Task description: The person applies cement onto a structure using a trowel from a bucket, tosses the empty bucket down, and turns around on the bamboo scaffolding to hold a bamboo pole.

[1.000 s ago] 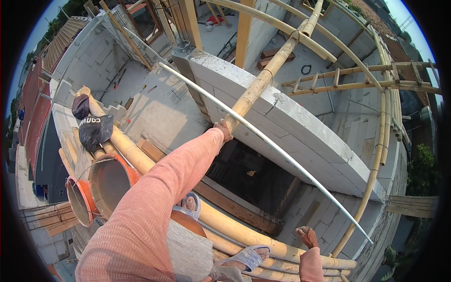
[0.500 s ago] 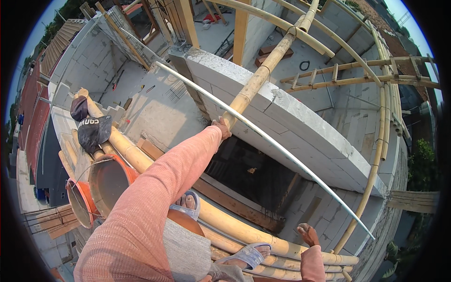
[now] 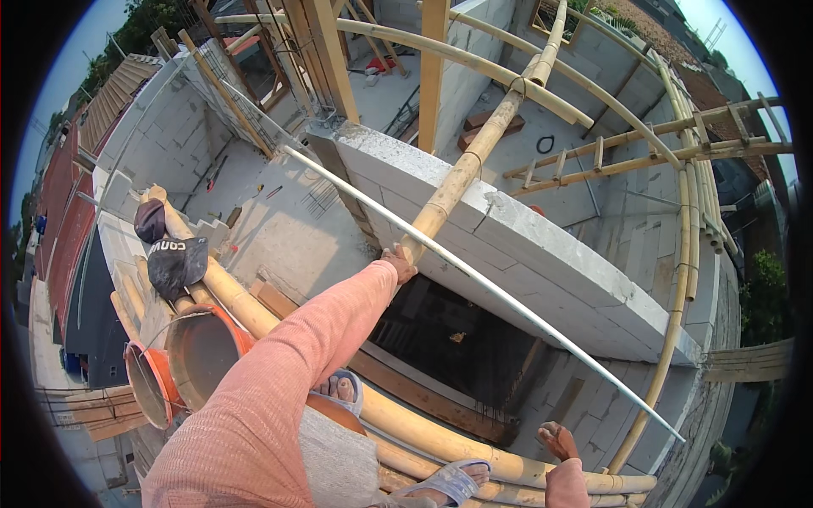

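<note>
My left hand (image 3: 398,262) is wrapped round the near end of a thick bamboo pole (image 3: 449,196), which reaches away across the top of a grey block wall (image 3: 542,233). Close by that hand, a long thin pale pipe (image 3: 495,284) slants over the wall and under open air to the lower right. My right hand (image 3: 557,442) hangs above the bamboo poles (image 3: 474,457) at my feet, its fingers curled in a loose fist. Nothing shows in it, and it appears apart from the poles. My sandalled feet (image 3: 453,483) stand on those poles.
Beneath me gapes a dark opening (image 3: 445,339) edged by planks. Two orange buckets (image 3: 207,356) and dark caps (image 3: 178,264) sit at the left on bamboo. A bamboo ladder (image 3: 627,152) leans at the far right, near wooden posts (image 3: 432,76).
The view has shifted slightly, so the scene sits a little differently. My left hand keeps its hold on the bamboo pole, and my right hand stays curled in nearly the same place.
</note>
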{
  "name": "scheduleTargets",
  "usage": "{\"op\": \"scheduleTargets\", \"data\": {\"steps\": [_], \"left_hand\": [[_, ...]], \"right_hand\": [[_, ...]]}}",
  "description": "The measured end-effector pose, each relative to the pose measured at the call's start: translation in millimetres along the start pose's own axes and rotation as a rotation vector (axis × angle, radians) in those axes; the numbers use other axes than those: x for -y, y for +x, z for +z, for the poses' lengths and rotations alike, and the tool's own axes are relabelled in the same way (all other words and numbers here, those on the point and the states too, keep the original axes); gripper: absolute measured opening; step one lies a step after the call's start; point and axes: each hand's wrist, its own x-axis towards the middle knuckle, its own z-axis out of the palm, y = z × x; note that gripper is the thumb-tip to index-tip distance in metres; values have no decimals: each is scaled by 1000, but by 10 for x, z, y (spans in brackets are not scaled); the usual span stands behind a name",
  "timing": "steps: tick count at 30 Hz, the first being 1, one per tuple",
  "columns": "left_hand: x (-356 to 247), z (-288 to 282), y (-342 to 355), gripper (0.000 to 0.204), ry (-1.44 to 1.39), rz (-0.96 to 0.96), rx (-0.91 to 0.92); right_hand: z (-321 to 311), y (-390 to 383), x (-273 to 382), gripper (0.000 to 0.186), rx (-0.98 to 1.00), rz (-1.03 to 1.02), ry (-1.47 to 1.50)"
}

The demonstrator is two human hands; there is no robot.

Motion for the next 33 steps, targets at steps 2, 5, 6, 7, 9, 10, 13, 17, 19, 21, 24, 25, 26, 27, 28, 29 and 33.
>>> {"op": "scheduleTargets", "data": {"steps": [2,5,6,7,9,10,13,17,19,21,24,25,26,27,28,29,33], "left_hand": [[24,51,23,103,-18,-4,-6],[58,58,65,105,-25,2,-9],[74,70,85,105,-13,11,-15],[41,59,66,105,-14,11,-11],[-24,35,59,110,-10,-24,-5],[19,47,108,110,-15,-28,-4],[122,52,257,123,114,35,35],[46,50,236,129,145,10,82],[68,59,237,132,131,4,63],[63,70,233,131,121,-1,61],[60,107,241,129,107,-1,45],[65,109,233,128,103,0,31],[70,114,225,128,100,-5,34],[74,122,219,126,96,1,34],[84,117,221,124,91,7,32],[94,110,229,124,87,1,34],[-70,113,151,121,-89,30,107]], "right_hand": [[1,20,6,34,-18,-13,-4],[-30,42,48,34,-12,-64,-30],[-38,58,72,36,-9,-52,-32],[-54,44,115,38,-3,-36,-34],[-59,25,144,38,-7,-29,-20],[-71,17,167,38,-17,-31,-6],[-53,37,137,38,-2,-28,-21],[-22,14,61,38,15,-7,-55],[-11,21,53,39,17,-2,-46],[-10,37,36,40,19,-12,-53],[5,57,-21,41,1,-32,-64],[8,65,-20,41,-15,-43,-67],[9,67,-23,41,-10,-44,-71],[9,63,-29,41,-11,-47,-79],[8,69,-28,41,-14,-52,-87],[15,80,-24,41,-9,-54,-92],[46,-5,-124,38,-3,-36,-70]]}}
